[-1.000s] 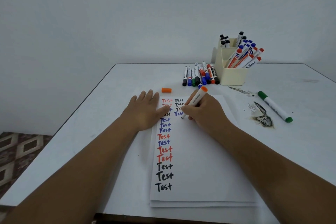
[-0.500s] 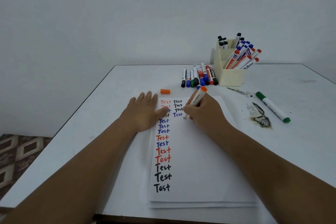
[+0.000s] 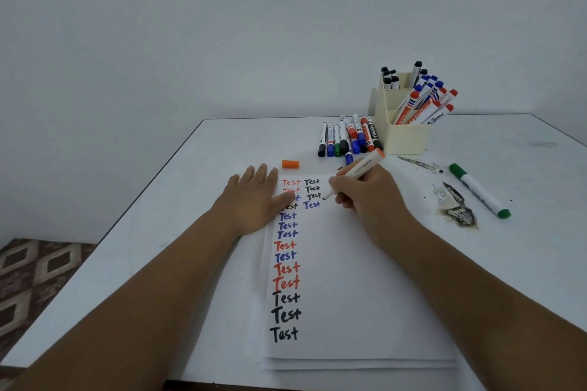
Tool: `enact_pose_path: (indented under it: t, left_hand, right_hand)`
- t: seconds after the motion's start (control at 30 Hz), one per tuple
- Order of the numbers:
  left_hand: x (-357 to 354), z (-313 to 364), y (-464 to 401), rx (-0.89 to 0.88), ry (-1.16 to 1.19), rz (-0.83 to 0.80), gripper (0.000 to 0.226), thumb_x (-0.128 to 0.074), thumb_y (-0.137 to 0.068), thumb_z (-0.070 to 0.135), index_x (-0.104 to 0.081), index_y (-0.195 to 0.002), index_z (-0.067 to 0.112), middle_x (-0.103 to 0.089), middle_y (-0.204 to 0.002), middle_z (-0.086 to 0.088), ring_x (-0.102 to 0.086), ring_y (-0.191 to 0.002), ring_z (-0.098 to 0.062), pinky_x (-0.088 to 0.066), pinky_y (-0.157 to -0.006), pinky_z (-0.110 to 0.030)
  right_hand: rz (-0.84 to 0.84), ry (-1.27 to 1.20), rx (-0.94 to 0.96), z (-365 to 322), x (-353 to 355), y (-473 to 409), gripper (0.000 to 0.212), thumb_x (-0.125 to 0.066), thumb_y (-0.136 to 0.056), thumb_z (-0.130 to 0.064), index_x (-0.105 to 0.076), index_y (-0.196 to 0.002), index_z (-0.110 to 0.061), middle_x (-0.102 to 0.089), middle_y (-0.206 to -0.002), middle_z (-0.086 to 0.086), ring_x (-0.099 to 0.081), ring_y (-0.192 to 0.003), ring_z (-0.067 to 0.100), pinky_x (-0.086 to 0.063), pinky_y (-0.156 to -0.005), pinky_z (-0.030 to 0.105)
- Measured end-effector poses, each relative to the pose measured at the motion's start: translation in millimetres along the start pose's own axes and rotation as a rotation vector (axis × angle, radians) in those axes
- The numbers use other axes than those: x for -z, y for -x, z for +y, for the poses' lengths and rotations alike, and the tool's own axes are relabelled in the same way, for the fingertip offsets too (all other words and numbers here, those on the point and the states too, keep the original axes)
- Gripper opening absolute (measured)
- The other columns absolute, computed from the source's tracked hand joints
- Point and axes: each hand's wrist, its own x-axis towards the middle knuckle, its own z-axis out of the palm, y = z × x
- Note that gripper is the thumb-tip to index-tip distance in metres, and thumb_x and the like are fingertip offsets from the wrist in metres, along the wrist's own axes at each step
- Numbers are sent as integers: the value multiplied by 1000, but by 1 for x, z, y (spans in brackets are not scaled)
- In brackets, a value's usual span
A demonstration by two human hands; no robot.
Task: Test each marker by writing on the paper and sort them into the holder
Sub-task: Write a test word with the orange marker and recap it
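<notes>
My right hand [image 3: 368, 197] grips an uncapped white marker with an orange end [image 3: 359, 170], its tip just right of the second column of "Test" words on the paper [image 3: 349, 279]. My left hand [image 3: 254, 200] lies flat on the paper's top left corner, fingers spread, covering part of the first column. The marker's orange cap [image 3: 290, 164] lies on the table beyond the paper. A cream holder [image 3: 403, 133] at the back holds black, blue and red markers. A row of loose markers [image 3: 347, 140] lies just left of it.
A green marker [image 3: 479, 191] lies alone to the right on the white table [image 3: 158, 232], near a dark burnt stain [image 3: 457, 209]. The table's left edge drops to a patterned floor [image 3: 35, 276]. A plain wall stands behind.
My right hand has lifted the marker tip slightly up and to the right, away from the blue "Test". The left hand stays flat on the paper.
</notes>
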Motion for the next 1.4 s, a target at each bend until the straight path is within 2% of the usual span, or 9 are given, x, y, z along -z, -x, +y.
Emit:
enact_pose_path:
  t: [0.23,0.43,0.57,0.67,0.8,0.93,1.07,1.2,1.4]
  left_hand:
    - [8,6,4,9,-10,-68,82,-13,-96,71,-5,-160,20,0,-168,-1,-1,-154,-28,-11,-123,-51]
    - [5,1,0,47,87,-77,79,-21,-97,71,-7,-160,25,-4,-168,3,-2,-154,-23,-8,-123,-49]
    - [13,10,6,108,207,-23,79,-37,-96,67,-12,-158,25,-27,-161,-2,-25,-147,-27,-20,-118,-48]
    - [16,10,8,160,299,-26,87,-42,-92,71,-6,-159,29,-28,-161,-2,-27,-147,-30,-24,-117,-48]
    - [21,9,2,179,303,17,69,-29,-99,65,-19,-158,32,-34,-160,2,-34,-144,-25,-27,-116,-45]
    - [26,10,-16,214,246,128,59,-33,-97,66,-35,-150,40,-46,-152,5,-45,-134,-25,-37,-109,-50]
    - [31,19,-36,206,316,134,44,-48,-97,58,-50,-140,44,-46,-148,11,-45,-133,-18,-37,-109,-47]
    - [34,26,-51,183,325,138,22,-58,-96,44,-70,-114,39,-62,-123,13,-60,-107,-12,-52,-91,-39]
    - [33,32,-46,127,453,260,8,-62,-94,33,-65,-92,40,-67,-95,18,-62,-84,-4,-49,-75,-30]
  right_hand:
    - [18,-435,-116,-7,31,-10,12,-74,-86,-1,-66,-94,-7,-65,-77,11,-63,-70,21,-56,-58,24]
    - [-2,-355,-98,2,33,-17,19,-77,-85,-2,-66,-101,-6,-67,-93,18,-69,-79,24,-61,-70,31]
    - [2,-211,-52,8,29,-21,24,-82,-81,-5,-67,-98,-10,-72,-94,21,-73,-82,29,-63,-82,45]
    - [5,-56,-18,8,30,-24,24,-83,-79,-8,-71,-98,-12,-75,-91,13,-74,-82,24,-63,-80,41]
    - [-3,-245,-64,9,32,-26,21,-77,-81,1,-70,-100,-4,-76,-98,16,-74,-89,32,-63,-85,44]
    - [-12,-356,-130,8,32,-23,18,-75,-82,0,-71,-100,-4,-71,-104,27,-72,-81,28,-60,-90,49]
    - [-1,-307,-61,7,33,-18,16,-78,-82,-4,-71,-95,-11,-71,-100,16,-73,-81,24,-62,-86,46]
    - [18,-318,-19,11,32,-18,24,-83,-74,-4,-70,-90,-17,-67,-108,8,-73,-96,27,-63,-84,43]
    - [26,-377,-59,11,33,-20,24,-82,-73,-11,-71,-94,-17,-68,-106,10,-74,-96,28,-62,-88,45]
